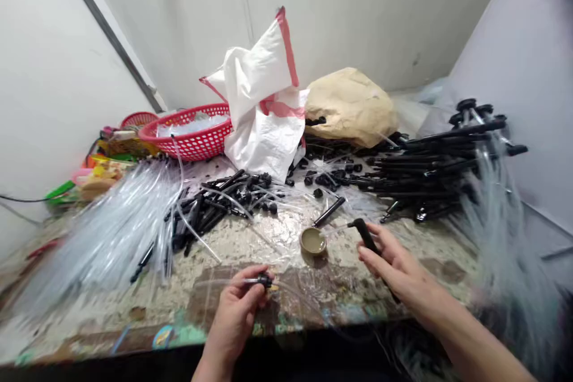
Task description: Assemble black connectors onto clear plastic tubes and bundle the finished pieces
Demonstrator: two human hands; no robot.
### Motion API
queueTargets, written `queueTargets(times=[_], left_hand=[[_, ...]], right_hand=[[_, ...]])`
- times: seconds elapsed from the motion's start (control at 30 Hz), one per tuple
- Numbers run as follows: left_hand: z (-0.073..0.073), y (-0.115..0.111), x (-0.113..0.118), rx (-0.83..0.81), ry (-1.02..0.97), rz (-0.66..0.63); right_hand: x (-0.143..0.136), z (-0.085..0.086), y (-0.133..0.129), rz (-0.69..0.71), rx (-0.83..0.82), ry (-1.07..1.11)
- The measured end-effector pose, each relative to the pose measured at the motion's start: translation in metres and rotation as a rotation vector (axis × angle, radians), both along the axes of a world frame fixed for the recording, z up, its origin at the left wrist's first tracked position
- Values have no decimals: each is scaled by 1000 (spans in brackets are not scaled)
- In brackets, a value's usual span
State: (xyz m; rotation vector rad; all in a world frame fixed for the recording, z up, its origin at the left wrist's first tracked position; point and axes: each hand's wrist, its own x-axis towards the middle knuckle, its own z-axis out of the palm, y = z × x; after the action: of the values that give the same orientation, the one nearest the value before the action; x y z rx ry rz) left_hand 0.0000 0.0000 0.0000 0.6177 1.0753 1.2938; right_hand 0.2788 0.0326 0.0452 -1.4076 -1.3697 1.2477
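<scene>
Near the table's front edge, my left hand [238,310] pinches a small black fitting [264,280], from which clear tubing [298,293] runs out to both sides. My right hand [394,256] is wrapped round a black rod-like part [367,236] with a bent top end. A thin clear piece points left from that end, over a small round bowl [313,241] of liquid. Just behind the bowl lies a black tube [329,212] on the table.
Bundled clear tubes [111,227] cover the left side. Black parts [210,206] lie mid-table, and black rods [425,167] are stacked at right. Behind stand a red basket [197,146], a white sack [264,89] and a tan bag [349,104]. More clear tubes [505,215] hang at right.
</scene>
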Motion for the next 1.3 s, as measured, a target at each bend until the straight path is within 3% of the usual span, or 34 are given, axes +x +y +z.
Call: queueTargets(times=[0.23,0.37,0.5,1.0,1.2,1.3], left_hand=[[3,-1,0,0,-9,-2],[7,-3,1,7,2,-14],[8,-3,2,24,5,-31],[4,-3,12,18,65,36],[-1,-2,17,18,126,108],[2,-2,20,16,87,135]], right_hand=[[-15,11,10,46,58,76],[-21,12,16,12,91,-36],[-24,10,22,69,224,-230],[-27,-8,30,118,309,-584],[-26,-5,31,116,275,-568],[-26,-3,29,76,217,-412]])
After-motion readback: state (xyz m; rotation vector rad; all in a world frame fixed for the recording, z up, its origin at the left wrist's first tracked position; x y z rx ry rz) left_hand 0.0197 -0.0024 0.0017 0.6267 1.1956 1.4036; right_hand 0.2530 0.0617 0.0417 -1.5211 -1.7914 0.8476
